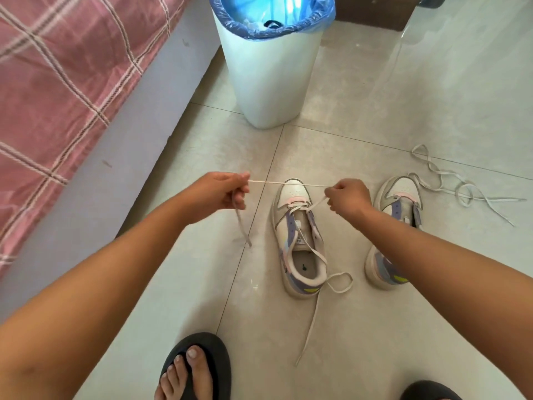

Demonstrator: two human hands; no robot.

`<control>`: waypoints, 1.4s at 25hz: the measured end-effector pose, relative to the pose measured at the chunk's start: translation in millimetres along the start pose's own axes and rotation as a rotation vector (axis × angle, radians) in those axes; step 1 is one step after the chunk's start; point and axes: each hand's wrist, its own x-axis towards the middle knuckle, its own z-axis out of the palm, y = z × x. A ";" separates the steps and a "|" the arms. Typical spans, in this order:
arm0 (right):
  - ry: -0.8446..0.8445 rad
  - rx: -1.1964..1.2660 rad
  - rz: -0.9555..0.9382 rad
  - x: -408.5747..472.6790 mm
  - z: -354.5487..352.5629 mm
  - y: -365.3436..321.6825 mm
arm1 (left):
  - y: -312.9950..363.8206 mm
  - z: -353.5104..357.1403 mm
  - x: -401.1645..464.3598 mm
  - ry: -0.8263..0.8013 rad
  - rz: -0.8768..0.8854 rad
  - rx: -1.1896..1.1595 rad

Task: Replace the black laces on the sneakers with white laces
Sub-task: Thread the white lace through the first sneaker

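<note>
A: Starting at the left, why is the bed in this at all?

B: It only borders the work. The person stands beside it on the tiled floor, facing a white bin with a blue liner; something dark lies inside, though I can't tell if it is an old lace.

A: And the left hand?

B: Its fingers are curled round one white lace, the free end dangling below the fist. The right hand pinches the same lace, so a taut span runs between the two above the toe of the left-side sneaker. I judge they hold it stretched to take out twists and even the ends before threading on.

A: So where does the lace go from there?

B: Down from the right hand into the lowest eyelets of that sneaker, which rests on the floor between the forearms. The other half trails over the opening and loops past the heel.

A: Further right?

B: The second sneaker stands unlaced, tongue open, partly behind the right forearm. The spare white lace lies in loose curls just beside it, probably kept within reach for its turn.
</note>
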 end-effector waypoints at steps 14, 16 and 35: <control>-0.124 0.035 -0.123 -4.2 3.7 -7.4 | -28.3 -48.1 -31.0 0.226 0.075 -0.707; -0.292 0.099 -0.234 -17.9 9.8 -14.5 | -35.0 -11.4 -18.8 0.106 -0.020 -0.637; -0.181 -0.388 -0.284 -32.3 25.2 22.8 | -46.8 98.2 38.0 0.293 -0.032 0.012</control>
